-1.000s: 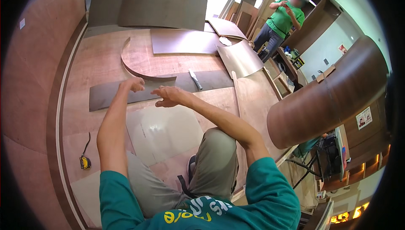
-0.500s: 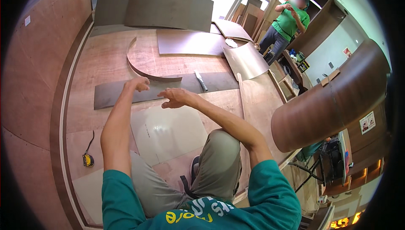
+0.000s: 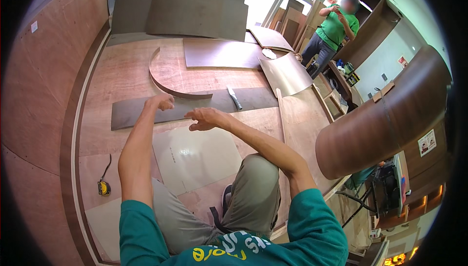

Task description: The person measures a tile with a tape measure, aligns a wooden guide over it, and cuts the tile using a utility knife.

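Observation:
My left hand (image 3: 163, 102) hovers just below the curved dark strip (image 3: 176, 93), over a long grey-brown panel (image 3: 126, 116), its fingers loosely bent and holding nothing visible. To its right, my right hand (image 3: 202, 118) is open, fingers apart and empty, above the front edge of that panel. A flat-bladed tool with a grey handle (image 3: 234, 99) lies on the panel beyond my right hand. Between my forearms is a pale glossy sheet (image 3: 192, 151). A yellow-and-black tape measure (image 3: 104, 186) lies outside my left forearm.
Stacked panels (image 3: 195, 13) lie at the back. A curved wooden wall (image 3: 34, 95) borders the left. A large bent brown panel (image 3: 375, 124) stands at right. A person in a green shirt (image 3: 336, 29) stands at back right, holding something small near a cluttered bench (image 3: 343, 71).
The view has shifted slightly, so the scene sits a little farther right. My hands keep nearly the same pose and place over the long panel. The person at the back still stands there.

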`<act>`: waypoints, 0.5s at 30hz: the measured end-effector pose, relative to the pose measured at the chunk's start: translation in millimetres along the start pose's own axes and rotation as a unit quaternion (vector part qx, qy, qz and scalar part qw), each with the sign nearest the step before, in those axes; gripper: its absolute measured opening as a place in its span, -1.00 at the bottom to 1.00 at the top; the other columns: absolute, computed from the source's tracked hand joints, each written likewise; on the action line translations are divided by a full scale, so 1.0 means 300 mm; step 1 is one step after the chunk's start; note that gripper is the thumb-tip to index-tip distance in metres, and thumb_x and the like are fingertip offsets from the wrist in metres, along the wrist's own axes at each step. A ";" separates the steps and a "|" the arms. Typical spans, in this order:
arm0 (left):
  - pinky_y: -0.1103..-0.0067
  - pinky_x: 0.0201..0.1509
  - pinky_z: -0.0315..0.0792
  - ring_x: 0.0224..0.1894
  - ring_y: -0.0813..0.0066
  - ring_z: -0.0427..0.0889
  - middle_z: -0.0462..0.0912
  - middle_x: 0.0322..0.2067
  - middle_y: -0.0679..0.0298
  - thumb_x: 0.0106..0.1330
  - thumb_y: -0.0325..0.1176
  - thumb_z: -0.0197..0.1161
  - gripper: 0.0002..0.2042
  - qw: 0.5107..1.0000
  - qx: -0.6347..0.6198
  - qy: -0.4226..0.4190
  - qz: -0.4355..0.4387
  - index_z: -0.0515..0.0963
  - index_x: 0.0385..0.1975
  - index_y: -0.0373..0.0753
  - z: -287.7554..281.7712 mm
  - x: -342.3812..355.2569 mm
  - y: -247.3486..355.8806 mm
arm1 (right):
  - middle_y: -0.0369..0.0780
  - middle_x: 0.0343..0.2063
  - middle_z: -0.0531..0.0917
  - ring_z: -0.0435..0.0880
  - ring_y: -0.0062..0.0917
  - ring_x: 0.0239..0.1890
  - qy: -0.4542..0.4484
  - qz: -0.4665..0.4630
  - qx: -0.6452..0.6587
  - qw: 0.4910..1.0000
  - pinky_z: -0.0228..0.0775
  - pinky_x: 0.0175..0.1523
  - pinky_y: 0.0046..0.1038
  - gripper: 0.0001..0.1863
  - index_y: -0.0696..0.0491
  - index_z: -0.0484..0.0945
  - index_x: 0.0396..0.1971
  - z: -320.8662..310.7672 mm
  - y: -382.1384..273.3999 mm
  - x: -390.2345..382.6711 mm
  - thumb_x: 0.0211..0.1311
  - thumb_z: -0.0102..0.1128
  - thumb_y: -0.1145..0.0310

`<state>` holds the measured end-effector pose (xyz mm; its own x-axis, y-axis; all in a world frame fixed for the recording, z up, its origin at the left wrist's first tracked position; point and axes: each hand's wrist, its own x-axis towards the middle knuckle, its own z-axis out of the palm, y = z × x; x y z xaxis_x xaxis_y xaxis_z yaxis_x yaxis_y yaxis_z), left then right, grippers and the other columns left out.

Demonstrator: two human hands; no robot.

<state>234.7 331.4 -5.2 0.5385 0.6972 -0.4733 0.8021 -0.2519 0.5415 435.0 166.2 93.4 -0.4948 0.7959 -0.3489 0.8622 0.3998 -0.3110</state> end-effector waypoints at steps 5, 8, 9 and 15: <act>0.47 -0.26 0.47 -0.35 0.39 0.59 0.64 -0.25 0.12 0.18 -0.26 0.29 -0.47 1.000 -0.003 0.005 0.004 0.38 0.16 -0.23 0.012 0.007 0.013 | -0.10 -0.02 0.58 0.53 -0.19 0.06 -0.007 0.002 -0.004 1.000 0.37 0.15 -0.23 -0.37 -0.05 0.35 0.22 0.007 0.016 -0.002 0.17 0.18 0.01; 0.47 -0.24 0.47 -0.33 0.38 0.60 0.64 -0.20 0.11 0.18 -0.27 0.29 -0.48 1.000 0.005 0.010 0.003 0.39 0.16 -0.23 -0.010 0.007 -0.027 | -0.10 -0.02 0.58 0.53 -0.18 0.06 -0.007 -0.004 0.000 1.000 0.37 0.14 -0.23 -0.37 -0.04 0.35 0.22 -0.009 -0.010 0.008 0.18 0.17 0.01; 0.47 -0.23 0.48 -0.32 0.38 0.61 0.63 -0.18 0.11 0.18 -0.27 0.29 -0.48 1.000 0.008 0.009 0.003 0.39 0.15 -0.24 -0.002 0.013 -0.018 | -0.10 -0.02 0.58 0.53 -0.18 0.06 -0.008 -0.003 0.003 1.000 0.37 0.14 -0.23 -0.37 -0.04 0.35 0.22 -0.003 -0.001 0.006 0.18 0.17 0.01; 0.43 -0.12 0.51 -0.22 0.37 0.64 0.65 -0.15 0.15 0.17 -0.19 0.27 -0.50 1.000 -0.002 0.012 0.004 0.43 0.14 -0.14 0.026 0.032 -0.016 | -0.11 -0.04 0.59 0.54 -0.18 0.03 0.010 -0.002 0.008 1.000 0.38 0.13 -0.22 -0.40 -0.08 0.37 0.21 -0.021 0.072 -0.011 0.18 0.18 0.03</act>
<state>238.0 334.2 -17.8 0.5390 0.7105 -0.4525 0.7963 -0.2545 0.5488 455.9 175.0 93.6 -0.4966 0.8028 -0.3301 0.8579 0.3961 -0.3274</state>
